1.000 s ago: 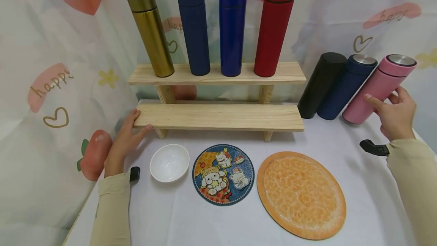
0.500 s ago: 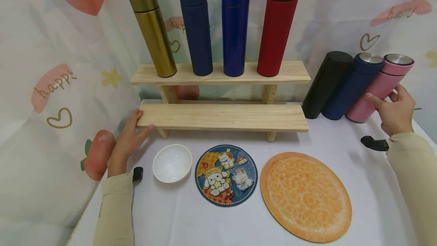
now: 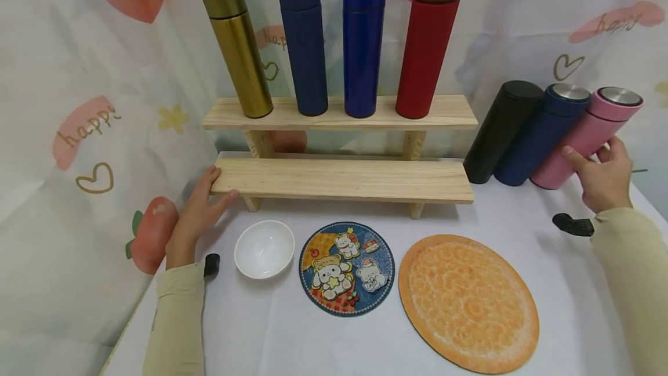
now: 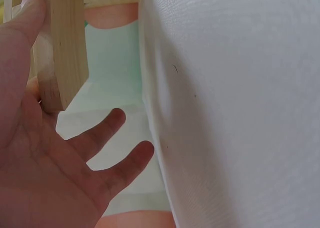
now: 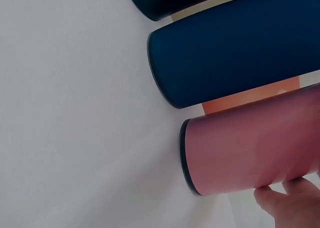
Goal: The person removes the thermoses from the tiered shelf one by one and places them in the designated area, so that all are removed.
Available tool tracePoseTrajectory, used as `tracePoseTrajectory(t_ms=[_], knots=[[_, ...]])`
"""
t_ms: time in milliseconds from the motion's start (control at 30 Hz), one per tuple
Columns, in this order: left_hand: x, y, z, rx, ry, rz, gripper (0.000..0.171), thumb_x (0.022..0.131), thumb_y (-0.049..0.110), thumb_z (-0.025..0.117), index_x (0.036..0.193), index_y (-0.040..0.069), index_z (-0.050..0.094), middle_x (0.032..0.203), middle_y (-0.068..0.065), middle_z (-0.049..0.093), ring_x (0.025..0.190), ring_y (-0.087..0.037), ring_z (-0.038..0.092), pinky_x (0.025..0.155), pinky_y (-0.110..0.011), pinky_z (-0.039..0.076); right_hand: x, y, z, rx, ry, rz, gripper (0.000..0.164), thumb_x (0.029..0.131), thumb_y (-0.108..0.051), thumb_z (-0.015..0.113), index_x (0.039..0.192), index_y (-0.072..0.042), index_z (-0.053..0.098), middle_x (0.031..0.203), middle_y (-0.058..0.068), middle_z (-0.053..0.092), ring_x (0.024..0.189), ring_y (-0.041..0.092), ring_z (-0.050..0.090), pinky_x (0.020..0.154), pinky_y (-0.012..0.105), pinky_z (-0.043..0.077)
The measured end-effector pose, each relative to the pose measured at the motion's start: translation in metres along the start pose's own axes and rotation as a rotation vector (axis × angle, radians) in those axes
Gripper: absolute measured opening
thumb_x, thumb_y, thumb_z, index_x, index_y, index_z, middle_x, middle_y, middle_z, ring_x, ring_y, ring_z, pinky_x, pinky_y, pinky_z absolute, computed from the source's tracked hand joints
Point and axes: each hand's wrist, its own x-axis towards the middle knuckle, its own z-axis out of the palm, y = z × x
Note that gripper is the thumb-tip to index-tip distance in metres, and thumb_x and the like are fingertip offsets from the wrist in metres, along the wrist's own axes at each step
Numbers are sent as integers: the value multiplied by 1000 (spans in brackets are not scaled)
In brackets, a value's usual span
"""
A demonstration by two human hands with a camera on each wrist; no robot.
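In the head view, my right hand (image 3: 605, 176) grips a pink thermos flask (image 3: 587, 138) with a steel-topped lid, thumb on its near side. In the right wrist view, the base of the pink flask (image 5: 250, 148) and my fingertips (image 5: 270, 198) show. Just left of it stand a navy flask (image 3: 540, 138) and a black flask (image 3: 501, 132). My left hand (image 3: 198, 213) holds the left end of a two-tier wooden shelf (image 3: 341, 177) at its lower board. In the left wrist view, the thumb (image 4: 32, 17) lies on the board's end (image 4: 52, 62), with two other fingers spread apart below.
Gold (image 3: 240, 57), dark blue (image 3: 304, 51), bright blue (image 3: 363, 51) and red (image 3: 430, 45) flasks stand on the upper board. In front are a white bowl (image 3: 264, 250), a round cartoon mat (image 3: 347, 270) and a larger orange mat (image 3: 469, 303). Printed cloth hangs behind.
The pink flask's top swung left toward the navy flask, then back right a little, with my right hand still on it. My left hand stays on the shelf. The head view shifted slightly.
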Motion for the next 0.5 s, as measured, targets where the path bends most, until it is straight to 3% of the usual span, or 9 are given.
tracePoseTrajectory(t_ms=[67,200,367,500], knots=[[0,-1,0,-1,-2,-4,87,107,37,68,170,2,20,179,-16,8,161,-44,11,126,-65,14,0,-1,2,-32,4,6,87,94,3,79,165,-25,37,141,-9,56,129,8,51,96,15,51],[-2,-3,-1,-5,-5,-24,88,107,38,68,170,3,19,179,-16,6,162,-43,10,126,-66,14,-2,-4,6,-116,30,42,87,98,-4,78,168,-27,32,148,-12,51,137,6,44,119,19,27],[-2,-5,-1,-1,13,-19,89,106,42,69,170,3,22,179,-16,9,162,-43,11,126,-66,15,-3,-9,13,-180,91,41,82,104,-4,65,170,-28,23,164,-8,39,145,4,39,120,18,21],[-1,-5,-1,-11,17,3,89,106,43,68,170,3,22,179,-16,10,162,-43,11,126,-65,15,-5,-15,20,-141,137,-20,78,103,-3,62,168,-24,26,162,-6,42,144,6,42,115,13,25]])
